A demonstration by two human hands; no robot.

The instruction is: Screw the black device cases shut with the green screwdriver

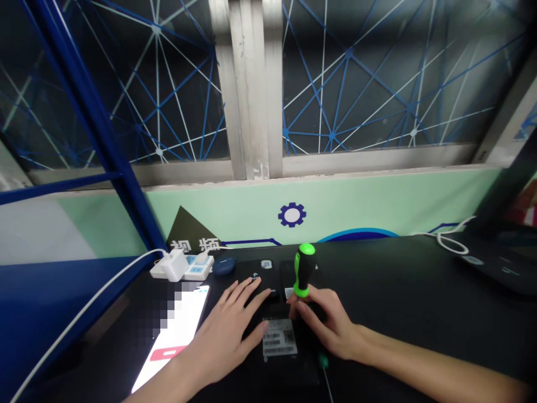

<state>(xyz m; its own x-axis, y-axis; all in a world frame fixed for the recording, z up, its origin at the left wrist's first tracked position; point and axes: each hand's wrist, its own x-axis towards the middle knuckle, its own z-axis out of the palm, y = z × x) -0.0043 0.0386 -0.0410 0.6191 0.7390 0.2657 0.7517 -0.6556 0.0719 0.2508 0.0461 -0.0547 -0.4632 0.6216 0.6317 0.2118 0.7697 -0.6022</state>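
Between the fingers of my right hand stands a screwdriver with a black and bright green handle, held upright. Its tip is hidden behind the hand. My left hand lies flat with fingers spread over a black device. Under the screwdriver is another dark piece with a small white label. Closer to me, a silvery label with barcodes sits on a black surface between the hands. A second screwdriver with a green handle lies below my right hand.
A lit phone lies left of my left hand. Behind it are a white power strip with a charger and a dark blue mouse-like object. A black device and a white cable rest at the right.
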